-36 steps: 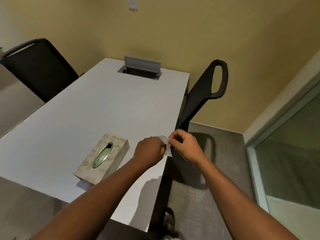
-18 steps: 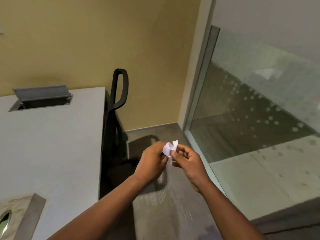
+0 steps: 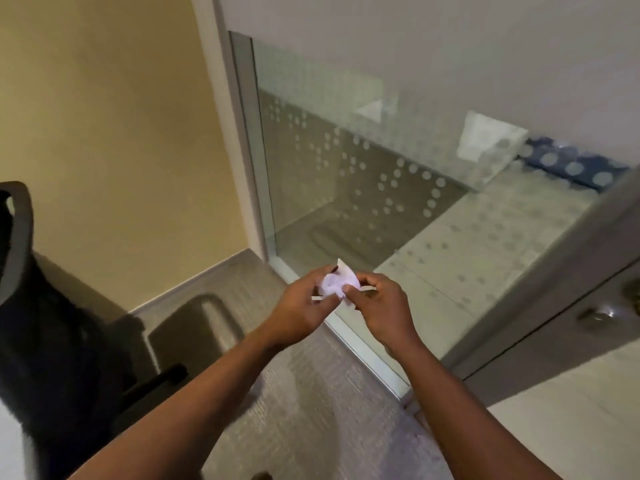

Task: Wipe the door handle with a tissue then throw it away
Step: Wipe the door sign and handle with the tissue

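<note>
A small white tissue [image 3: 335,283] is crumpled between both hands in the middle of the view. My left hand [image 3: 300,308] pinches it from the left and my right hand [image 3: 382,308] pinches it from the right, at about waist height over the carpet. At the far right edge a grey door [image 3: 561,344] stands ajar, with a round metal lock piece [image 3: 596,315] on it and part of the door handle [image 3: 633,295] cut off by the frame edge. The hands are well left of the handle.
A frosted, dotted glass panel [image 3: 363,174] in a white frame runs from top centre down to the door. A black office chair [image 3: 38,323] stands at the left against the yellow wall [image 3: 114,133]. Grey carpet [image 3: 304,410] lies underfoot.
The view has swung right, away from the table and tissue box, toward the glass panel and door. Both hands have kept the tissue and crumpled it tighter.
</note>
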